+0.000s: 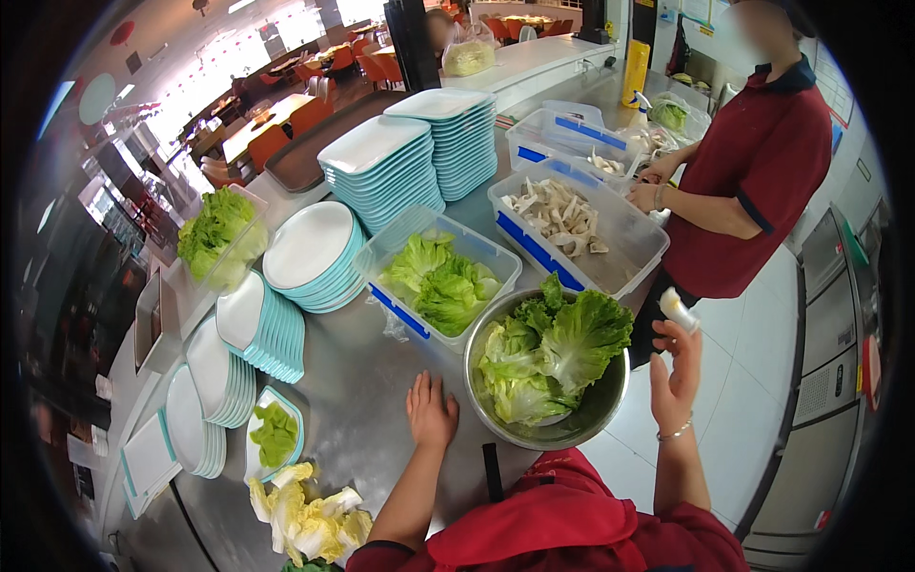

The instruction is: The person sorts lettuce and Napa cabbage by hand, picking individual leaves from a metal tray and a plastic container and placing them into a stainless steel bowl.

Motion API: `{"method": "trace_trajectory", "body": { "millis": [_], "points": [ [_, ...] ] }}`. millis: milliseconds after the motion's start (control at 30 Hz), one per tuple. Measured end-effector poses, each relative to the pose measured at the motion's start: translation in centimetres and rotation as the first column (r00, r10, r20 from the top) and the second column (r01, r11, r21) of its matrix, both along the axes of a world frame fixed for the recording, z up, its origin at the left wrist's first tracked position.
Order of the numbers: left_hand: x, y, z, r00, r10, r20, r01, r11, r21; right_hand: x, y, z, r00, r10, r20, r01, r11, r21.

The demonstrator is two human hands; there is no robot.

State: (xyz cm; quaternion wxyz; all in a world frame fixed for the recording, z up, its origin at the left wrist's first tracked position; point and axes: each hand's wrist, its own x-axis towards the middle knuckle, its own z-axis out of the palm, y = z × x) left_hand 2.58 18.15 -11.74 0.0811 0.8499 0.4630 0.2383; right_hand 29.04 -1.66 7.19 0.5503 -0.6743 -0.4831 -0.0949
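Observation:
My left hand [431, 412] rests flat on the steel table [367, 377], its fingers spread and holding nothing. In my raised right hand [677, 367], at the right of the metal bowl [545, 439], a pale white vegetable piece [679, 310] sits at the fingertips; it looks like a cut stem end. Large green lettuce leaves [558, 353] fill the bowl, which stands at the table's near edge. Just beyond it, a clear plastic bin [386, 250] with a blue latch contains more lettuce [448, 286].
Another bin [620, 276] holds torn mushrooms [562, 219]. A person in a red shirt [762, 181] works at the right. Stacked plates [381, 148] stand at the back and left. Yellow cabbage leaves [310, 515] lie at the near left. A black handle-like object [492, 472] is by my apron.

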Motion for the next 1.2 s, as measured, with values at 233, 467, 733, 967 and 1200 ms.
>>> {"method": "trace_trajectory", "body": {
  "millis": [233, 467, 733, 967, 1200],
  "points": [
    [0.6, 0.2, -0.1, 1.000, 0.004, 0.002, -0.004, 0.999, -0.054, 4.2, -1.9, -15.7, 0.772, -0.205, -0.601, 0.065, 0.967, -0.246],
    [0.4, 0.5, -0.6, 1.000, 0.013, -0.010, -0.014, 0.999, -0.049, 1.4, 0.7, -15.9, 0.304, -0.014, -0.953, -0.098, 0.994, -0.046],
    [0.7, 0.3, -0.1, 1.000, 0.026, -0.002, -0.026, 0.998, -0.063, 2.5, 0.6, -16.6, 0.373, 0.054, -0.926, -0.170, 0.985, -0.011],
    [0.6, 0.3, -0.2, 1.000, 0.025, -0.006, -0.025, 0.998, -0.058, 3.3, 1.0, -16.2, 0.349, 0.102, -0.932, -0.219, 0.975, 0.024],
    [0.6, 0.1, 0.3, 1.000, 0.015, 0.010, -0.015, 0.998, -0.063, 3.7, 1.3, -16.1, 0.327, 0.123, -0.937, -0.247, 0.968, 0.041]
  ]
}}
